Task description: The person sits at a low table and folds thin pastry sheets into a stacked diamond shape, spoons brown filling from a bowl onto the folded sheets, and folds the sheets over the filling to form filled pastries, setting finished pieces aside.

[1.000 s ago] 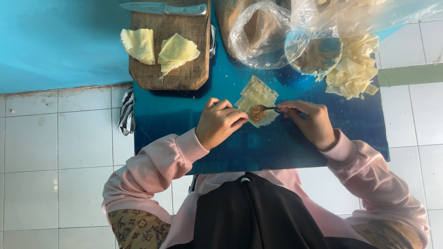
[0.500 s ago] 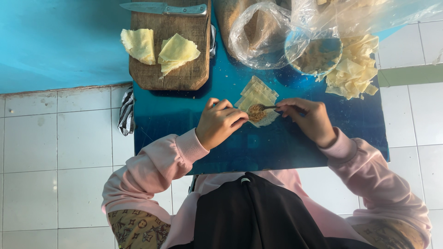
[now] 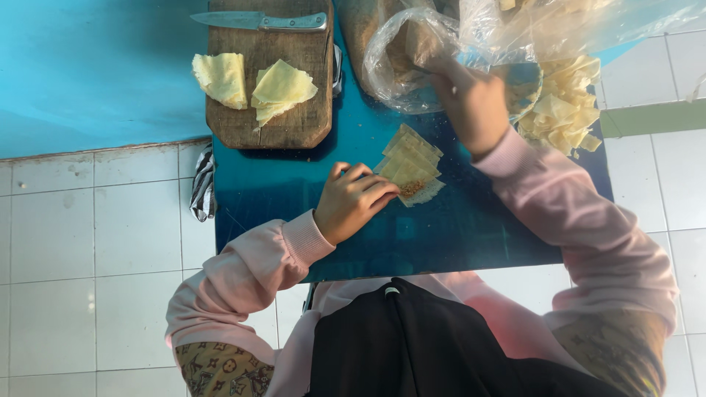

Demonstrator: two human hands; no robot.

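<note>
On the blue table (image 3: pixel 471 228), the left hand (image 3: pixel 353 202) lightly pins wrappers (image 3: pixel 409 165); right hand's (image 3: pixel 471 103) grip unclear.

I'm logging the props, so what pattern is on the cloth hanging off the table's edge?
Black and white stripes on the cloth, seen in the head view beside the blue table.

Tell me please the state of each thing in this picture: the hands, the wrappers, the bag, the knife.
left hand: resting on the stack, fingers curled
right hand: reaching into the bag
wrapper stack: flat on the blue table, brown filling on top
plastic bag: open, crumpled
knife: lying flat on the board, unused
cutting board: carrying two folded wrapper piles
loose wrappers: heaped, untidy
</note>
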